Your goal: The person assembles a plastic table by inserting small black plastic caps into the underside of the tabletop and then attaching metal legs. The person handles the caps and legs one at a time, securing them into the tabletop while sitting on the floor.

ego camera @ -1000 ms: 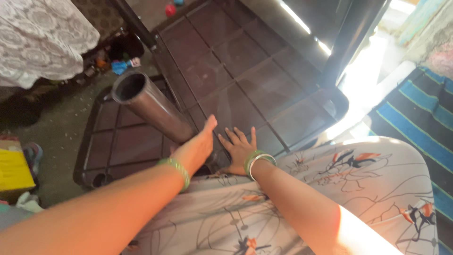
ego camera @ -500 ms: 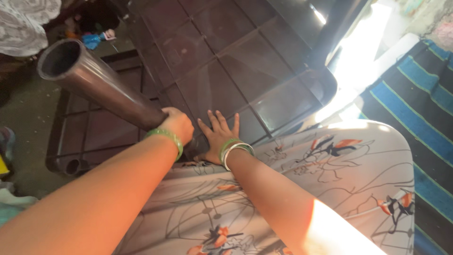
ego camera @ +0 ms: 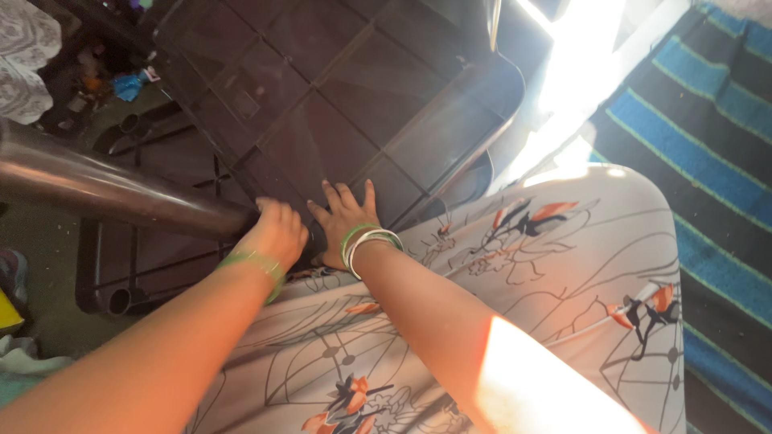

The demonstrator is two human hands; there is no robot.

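Note:
A dark brown round tube (ego camera: 104,186), a table leg, runs from the left edge to the corner of an overturned dark plastic table (ego camera: 338,96) with a ribbed underside. My left hand (ego camera: 277,233), with a green bangle at the wrist, is closed around the tube's base where it meets the table. My right hand (ego camera: 342,219), wearing green and white bangles, lies flat with fingers spread on the table's underside right beside that corner. My lap in floral cloth (ego camera: 515,281) fills the lower frame.
A second dark ribbed panel (ego camera: 153,265) with a round leg socket lies on the floor below the tube. A blue and black striped rug (ego camera: 708,153) covers the right side. Small clutter and a lace cloth (ego camera: 28,64) sit at the upper left.
My left hand went from open beside the tube to gripping its base, and the tube has swung down from steeply raised to nearly level. My right hand stays flat on the table.

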